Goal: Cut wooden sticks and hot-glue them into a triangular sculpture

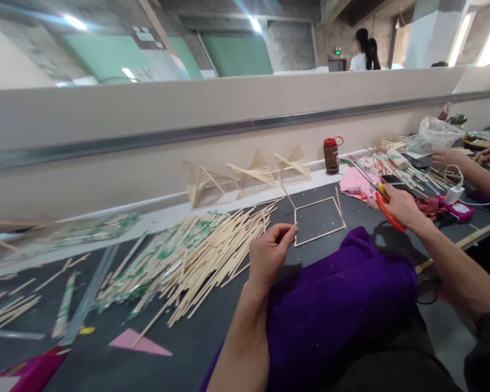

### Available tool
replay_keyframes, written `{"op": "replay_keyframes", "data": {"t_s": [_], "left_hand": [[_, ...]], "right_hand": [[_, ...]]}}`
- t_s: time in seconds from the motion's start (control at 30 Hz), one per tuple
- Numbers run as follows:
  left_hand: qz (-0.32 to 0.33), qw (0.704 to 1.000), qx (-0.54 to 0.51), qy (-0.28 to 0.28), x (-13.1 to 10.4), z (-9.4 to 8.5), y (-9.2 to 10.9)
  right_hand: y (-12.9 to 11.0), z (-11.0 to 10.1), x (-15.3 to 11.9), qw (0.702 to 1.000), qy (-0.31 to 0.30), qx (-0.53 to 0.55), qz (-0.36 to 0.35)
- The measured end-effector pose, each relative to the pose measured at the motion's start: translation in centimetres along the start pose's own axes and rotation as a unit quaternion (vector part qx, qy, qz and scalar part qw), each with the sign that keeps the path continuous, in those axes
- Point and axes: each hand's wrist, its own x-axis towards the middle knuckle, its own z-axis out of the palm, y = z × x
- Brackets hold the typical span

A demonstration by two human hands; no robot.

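Observation:
A four-sided frame of thin wooden sticks (318,238) lies on the dark tabletop, with a stick slanting up from its back left corner and another at its right. At its left side, the thumb and forefinger of my left hand (270,250) are pinched together on a stick of it; the exact contact is partly hidden by the fingers. My right hand (400,206) holds scissors (387,212) with orange and yellow handles, their blades pointing up and left, away from the frame. Purple cloth (343,294) covers my lap below.
Loose wooden sticks (224,250) and plastic-wrapped bundles spread to the left. Twisted stick models (251,177) stand along the wall. A brown bottle (331,157) with red lid stands behind. Pink paper (141,343) lies at front left. Another person's hands (453,159) work at far right.

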Motion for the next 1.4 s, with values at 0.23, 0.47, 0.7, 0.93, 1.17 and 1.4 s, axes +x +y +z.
{"op": "replay_keyframes", "data": {"t_s": [0.23,0.47,0.7,0.93,1.17,1.4], "left_hand": [[0.013,1.0,0.0,0.002,0.0,0.0,-0.1],[0.014,1.0,0.007,0.001,0.0,-0.1,0.2],[0.024,0.999,0.021,-0.002,-0.1,-0.1,0.1],[0.018,0.999,0.031,-0.003,-0.1,-0.1,-0.1],[-0.004,0.999,0.04,-0.023,0.0,0.2,-0.1],[-0.008,0.998,0.049,-0.031,0.0,0.2,0.2]], "right_hand": [[2.1,2.8,0.6,0.981,-0.125,-0.105,0.104],[1.3,4.4,2.6,0.971,-0.184,-0.141,0.063],[1.2,4.5,4.0,0.967,-0.195,-0.162,0.039],[2.0,4.0,1.9,0.972,-0.176,-0.151,0.03],[3.8,3.2,0.0,0.97,-0.179,-0.167,0.013],[3.7,4.7,-0.5,0.982,-0.118,-0.149,0.015]]}}
